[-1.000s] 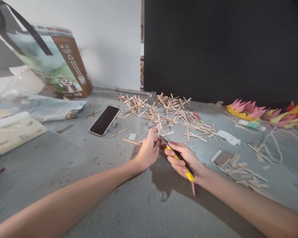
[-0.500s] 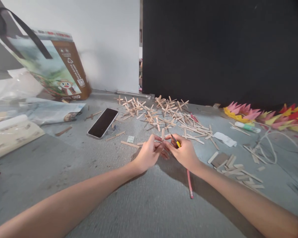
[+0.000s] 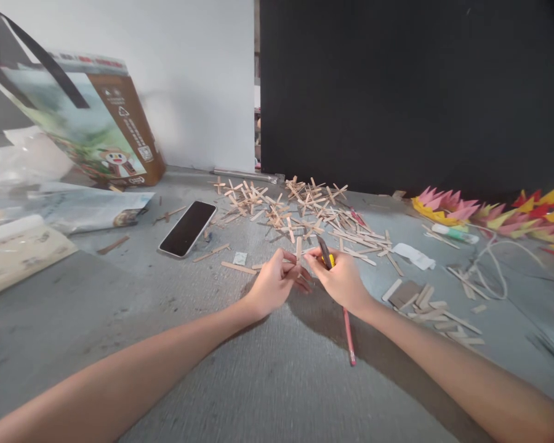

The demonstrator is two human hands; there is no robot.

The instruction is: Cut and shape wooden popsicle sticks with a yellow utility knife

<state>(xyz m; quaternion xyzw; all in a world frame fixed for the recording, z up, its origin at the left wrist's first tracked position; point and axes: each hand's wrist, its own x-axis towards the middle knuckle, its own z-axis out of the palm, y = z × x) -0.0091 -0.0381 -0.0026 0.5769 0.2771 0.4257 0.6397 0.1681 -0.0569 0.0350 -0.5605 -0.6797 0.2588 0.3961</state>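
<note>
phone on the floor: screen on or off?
Off. The phone lies face up on the grey floor, its screen uniformly black, nothing lit.

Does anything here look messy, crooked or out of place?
Yes. The printed carton at the back left leans tilted instead of standing square. Wooden sticks lie scattered loose over the grey floor, and a phone lies among them. A red pencil lies under the right hand.

Grey floor (image 3: 277, 381) bears sticks (image 3: 305, 212), phone (image 3: 187, 228), pencil (image 3: 349, 335).
</note>
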